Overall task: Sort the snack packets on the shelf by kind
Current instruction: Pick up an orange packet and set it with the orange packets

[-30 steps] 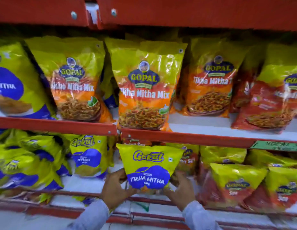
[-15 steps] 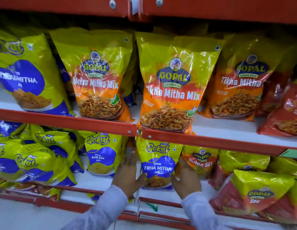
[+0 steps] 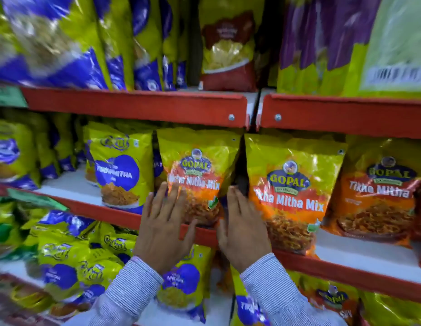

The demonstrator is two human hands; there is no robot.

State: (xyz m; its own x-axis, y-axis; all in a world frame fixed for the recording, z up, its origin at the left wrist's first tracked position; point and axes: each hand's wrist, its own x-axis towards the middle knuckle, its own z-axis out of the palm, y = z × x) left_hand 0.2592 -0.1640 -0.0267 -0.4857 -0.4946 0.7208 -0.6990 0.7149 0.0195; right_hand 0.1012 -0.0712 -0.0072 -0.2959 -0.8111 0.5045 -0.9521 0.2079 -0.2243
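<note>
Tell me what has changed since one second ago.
Both hands let go of the small Gokul packet on the lower shelf and rose; the left hand and right hand now flank a Gopal Tikha Mitha Mix packet. That row stayed in place.

Red metal shelf edges (image 3: 134,107); yellow-and-orange glossy snack packets (image 3: 292,191) at right, yellow-and-blue ones (image 3: 120,170) at left; finely striped white-grey sleeves (image 3: 131,290).
</note>
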